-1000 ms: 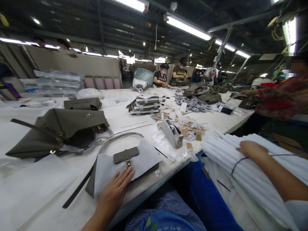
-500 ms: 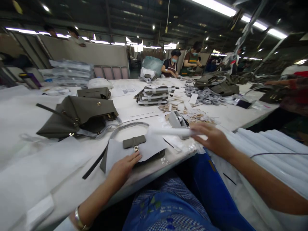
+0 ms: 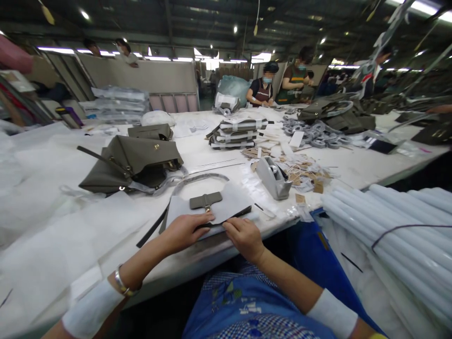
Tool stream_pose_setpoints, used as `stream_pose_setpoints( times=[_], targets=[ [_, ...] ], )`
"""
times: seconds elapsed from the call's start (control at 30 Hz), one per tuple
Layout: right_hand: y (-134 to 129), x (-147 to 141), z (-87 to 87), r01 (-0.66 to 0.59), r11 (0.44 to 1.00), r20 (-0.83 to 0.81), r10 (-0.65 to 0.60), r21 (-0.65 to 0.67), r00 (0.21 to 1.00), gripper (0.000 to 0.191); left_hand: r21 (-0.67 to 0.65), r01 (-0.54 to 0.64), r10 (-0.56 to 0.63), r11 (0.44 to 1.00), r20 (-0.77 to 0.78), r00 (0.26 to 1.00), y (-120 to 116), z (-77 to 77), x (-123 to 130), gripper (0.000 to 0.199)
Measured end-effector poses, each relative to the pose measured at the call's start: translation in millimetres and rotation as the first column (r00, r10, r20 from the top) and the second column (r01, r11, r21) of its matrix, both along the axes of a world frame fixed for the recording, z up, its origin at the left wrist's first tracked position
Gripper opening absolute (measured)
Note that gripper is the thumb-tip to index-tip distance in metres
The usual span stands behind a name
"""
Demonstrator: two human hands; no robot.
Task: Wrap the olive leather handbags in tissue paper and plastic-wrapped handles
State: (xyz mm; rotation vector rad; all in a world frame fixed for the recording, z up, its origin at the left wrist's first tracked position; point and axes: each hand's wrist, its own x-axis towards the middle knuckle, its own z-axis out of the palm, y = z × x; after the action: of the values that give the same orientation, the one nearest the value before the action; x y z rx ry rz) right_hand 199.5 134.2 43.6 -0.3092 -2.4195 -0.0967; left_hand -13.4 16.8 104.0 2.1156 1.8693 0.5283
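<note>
A grey-green bag lies flat at the table's near edge, mostly covered by white paper. Its buckled flap tab rests on top of the paper, and its wrapped handle curves behind. My left hand pinches the bag's near edge just below the buckle, thumb and fingers round it. Close by on the right, my right hand has its fingers curled on the same edge. A white roll shows partly under the paper between and beyond my hands; most of it is hidden.
A tape dispenser stands right of the bag, before scattered tags. Another bag lies at left, stacked wrapped pieces behind. White rolls lie right, beside a blue bin. Two people work across the table.
My right hand has come from the right, by the tape dispenser, to the bag's near edge, bringing the white roll there. My left hand now grips the edge near the buckle. The view has shifted right.
</note>
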Motion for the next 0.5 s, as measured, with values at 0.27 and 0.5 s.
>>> stream_pose_setpoints(
  times=[0.27, 0.5],
  targets=[
    [1, 10, -0.7, -0.19, 0.978, -0.119, 0.179, -0.09, 0.977, 0.026, 0.239, -0.04, 0.104, 0.97, -0.261, 0.96, -14, -41.9, 18, 0.061],
    [45, 25, 33.4, -0.222, 0.973, 0.136, 0.211, 0.067, 0.968, 0.049, 0.343, -0.055, 0.194, 0.938, -0.386, 0.902, -20, -61.5, 30, 0.067]
  ],
)
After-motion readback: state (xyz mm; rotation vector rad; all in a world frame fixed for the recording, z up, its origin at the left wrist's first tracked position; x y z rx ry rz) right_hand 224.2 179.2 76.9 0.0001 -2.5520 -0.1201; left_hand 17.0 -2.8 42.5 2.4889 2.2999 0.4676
